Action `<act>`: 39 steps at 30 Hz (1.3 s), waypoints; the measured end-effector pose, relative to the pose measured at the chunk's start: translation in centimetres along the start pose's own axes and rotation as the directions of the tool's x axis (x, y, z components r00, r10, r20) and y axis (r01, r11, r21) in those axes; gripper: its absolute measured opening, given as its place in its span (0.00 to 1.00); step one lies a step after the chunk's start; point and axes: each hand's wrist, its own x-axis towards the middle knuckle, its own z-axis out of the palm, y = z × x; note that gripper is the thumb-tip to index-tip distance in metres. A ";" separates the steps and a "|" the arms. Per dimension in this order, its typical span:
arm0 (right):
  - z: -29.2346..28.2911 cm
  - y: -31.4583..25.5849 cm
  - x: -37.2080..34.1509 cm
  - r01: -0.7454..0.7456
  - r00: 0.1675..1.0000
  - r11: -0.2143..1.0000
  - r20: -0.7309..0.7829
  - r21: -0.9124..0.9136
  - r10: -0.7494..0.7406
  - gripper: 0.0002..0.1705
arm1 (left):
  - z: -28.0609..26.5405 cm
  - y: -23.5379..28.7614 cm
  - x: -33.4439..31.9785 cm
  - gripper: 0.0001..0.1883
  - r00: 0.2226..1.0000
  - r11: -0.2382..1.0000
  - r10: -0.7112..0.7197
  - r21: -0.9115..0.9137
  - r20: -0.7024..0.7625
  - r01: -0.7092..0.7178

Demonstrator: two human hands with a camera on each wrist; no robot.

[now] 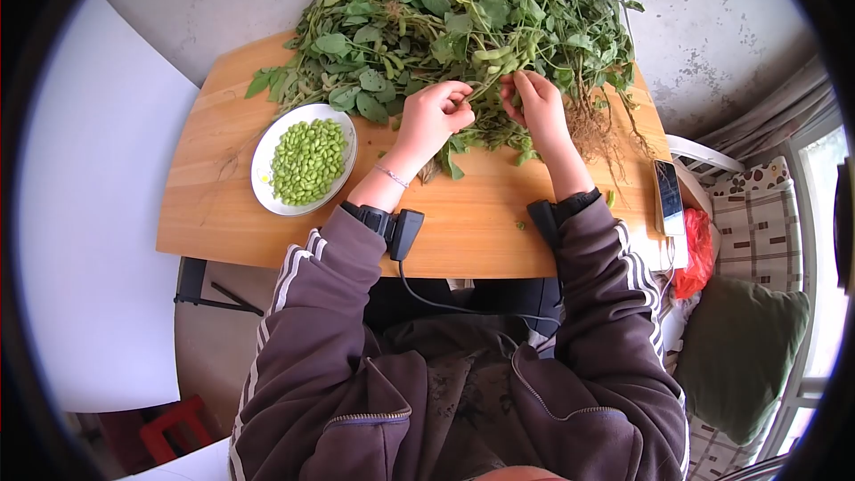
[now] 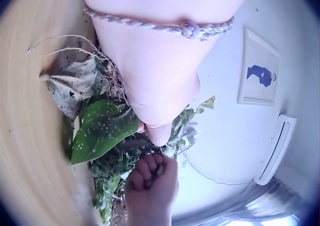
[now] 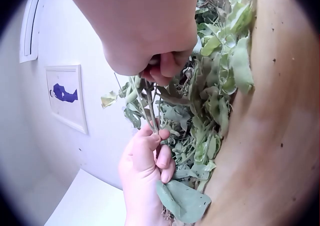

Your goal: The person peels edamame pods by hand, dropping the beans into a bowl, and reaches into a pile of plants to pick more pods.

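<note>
My left hand (image 1: 429, 116) pinches the stem (image 3: 151, 108) of a soybean plant between thumb and fingers. Close beside it, my right hand (image 1: 541, 107) has its fingers curled in at a green soybean pod, mostly hidden by the fingers. Plump green pods (image 1: 492, 53) hang on the stems just beyond both hands. A large heap of leafy soybean plants (image 1: 374, 27) covers the back of the table. To the left of my left hand, a white dish (image 1: 259, 174) holds many shelled green soybeans (image 1: 307, 160).
Empty pods and leaves (image 3: 215, 106) lie along the near side of the heap, with tangled roots (image 1: 595, 129) at the right. A phone (image 1: 667, 198) lies at the wooden table's (image 1: 481, 245) right edge. Past it are a red plastic bag (image 1: 699, 258) and a dark cushion (image 1: 744, 356).
</note>
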 end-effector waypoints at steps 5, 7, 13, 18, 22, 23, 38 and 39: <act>-0.7 -0.1 0.2 -0.067 0.995 0.987 0.089 0.149 0.054 0.12 | -0.1 -0.2 0.0 0.17 1.000 1.000 -0.010 0.000 0.002 0.010; -1.4 0.2 0.6 -0.102 0.988 0.987 0.126 0.124 0.086 0.11 | -0.1 -0.2 0.0 0.17 1.000 1.000 -0.009 0.013 0.013 0.008; -1.0 0.0 0.4 -0.215 0.977 0.877 0.103 0.431 0.189 0.08 | -0.1 0.0 -0.1 0.17 1.000 0.999 0.012 0.037 0.029 -0.013; -1.1 0.3 0.5 -0.175 0.985 0.951 0.047 0.255 0.168 0.09 | 0.0 -0.7 0.0 0.17 0.999 0.998 0.035 0.058 0.039 -0.037; -1.1 0.0 0.5 -0.145 0.989 0.965 0.018 0.218 0.144 0.09 | -0.1 -0.6 0.0 0.16 0.999 0.997 0.035 0.064 0.030 -0.037; -1.2 0.1 0.6 -0.146 0.989 0.966 0.021 0.213 0.144 0.08 | -0.1 -0.5 0.0 0.16 0.999 0.997 0.038 0.073 0.027 -0.040; -1.6 0.9 1.1 -0.143 0.989 0.955 0.072 0.260 0.129 0.10 | -0.2 0.7 -0.1 0.14 1.000 0.998 0.001 0.056 0.005 -0.001; -1.4 0.6 0.9 -0.136 0.991 0.963 0.051 0.232 0.127 0.11 | -0.2 0.6 -0.1 0.14 1.000 0.998 0.011 0.061 0.010 -0.012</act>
